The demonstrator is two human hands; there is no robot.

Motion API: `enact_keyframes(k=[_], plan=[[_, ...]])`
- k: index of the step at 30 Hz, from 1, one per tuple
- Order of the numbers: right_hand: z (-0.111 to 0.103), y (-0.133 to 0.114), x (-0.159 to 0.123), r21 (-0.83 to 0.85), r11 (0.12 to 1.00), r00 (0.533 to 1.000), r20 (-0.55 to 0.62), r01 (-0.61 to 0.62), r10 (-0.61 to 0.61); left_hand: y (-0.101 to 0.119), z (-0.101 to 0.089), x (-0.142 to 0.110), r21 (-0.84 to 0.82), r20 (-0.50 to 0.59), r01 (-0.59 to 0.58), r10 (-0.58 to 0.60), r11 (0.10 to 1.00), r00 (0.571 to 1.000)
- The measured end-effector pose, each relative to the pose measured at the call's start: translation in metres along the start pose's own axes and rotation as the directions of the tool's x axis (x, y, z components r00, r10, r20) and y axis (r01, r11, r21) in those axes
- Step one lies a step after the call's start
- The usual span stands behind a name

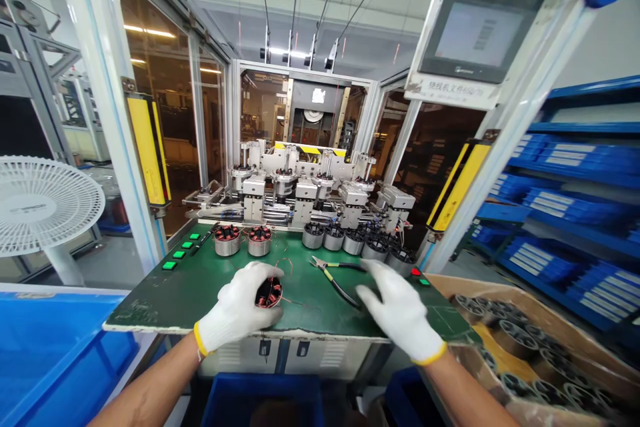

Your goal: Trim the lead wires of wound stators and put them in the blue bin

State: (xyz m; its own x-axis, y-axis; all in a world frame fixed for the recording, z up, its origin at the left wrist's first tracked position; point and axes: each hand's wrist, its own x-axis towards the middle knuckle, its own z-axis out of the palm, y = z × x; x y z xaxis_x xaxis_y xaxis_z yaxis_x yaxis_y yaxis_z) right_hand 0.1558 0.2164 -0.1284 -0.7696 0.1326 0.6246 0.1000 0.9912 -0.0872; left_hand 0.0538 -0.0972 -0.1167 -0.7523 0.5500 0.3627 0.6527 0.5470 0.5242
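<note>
Viewing from the head camera, we see the white-gloved left hand [235,307], fingers curled around a round, copper-wound black stator [270,293] over the green tabletop [160,300]; it should feel dense and stiff, best held by its rim, sparing the fine wires. The white-gloved right hand [400,310] hovers open, fingers spread, beside yellow-and-black-handled steel pliers [335,280].

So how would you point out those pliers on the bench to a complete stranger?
Start at the white machine behind its glass panels, then drop to the green workbench in front of it. Beside the right gloved hand lie the pliers, set apart by their spread yellow-and-black handles.
</note>
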Motion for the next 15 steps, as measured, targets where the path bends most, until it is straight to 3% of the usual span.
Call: enact_keyframes(k=[2, 5, 8, 15], plan=[[0.014, -0.025, 0.012, 0.002, 0.998, 0.984, 0.166, 0.057, -0.057, 0.0, -0.002, -0.001, 0.005, 0.016, 0.0, 0.0, 1.0, 1.0], [0.025, -0.038, 0.028, -0.03, 0.998, 0.935, 0.352, 0.062, -0.048, -0.003, -0.006, -0.001, 0.021, 0.035, 0.008, -0.008, 1.0, 0.999], [0.016, -0.036, 0.021, 0.002, 0.994, 0.912, 0.398, 0.109, -0.101, -0.01, -0.009, 0.005, 0.035, 0.037, -0.014, 0.013, 0.999, 0.999], [-0.008, -0.042, -0.043, 0.011, 0.994, 0.879, 0.466, 0.105, -0.098, -0.022, -0.007, 0.043, 0.027, 0.074, -0.202, 0.199, 0.979, 0.977]])
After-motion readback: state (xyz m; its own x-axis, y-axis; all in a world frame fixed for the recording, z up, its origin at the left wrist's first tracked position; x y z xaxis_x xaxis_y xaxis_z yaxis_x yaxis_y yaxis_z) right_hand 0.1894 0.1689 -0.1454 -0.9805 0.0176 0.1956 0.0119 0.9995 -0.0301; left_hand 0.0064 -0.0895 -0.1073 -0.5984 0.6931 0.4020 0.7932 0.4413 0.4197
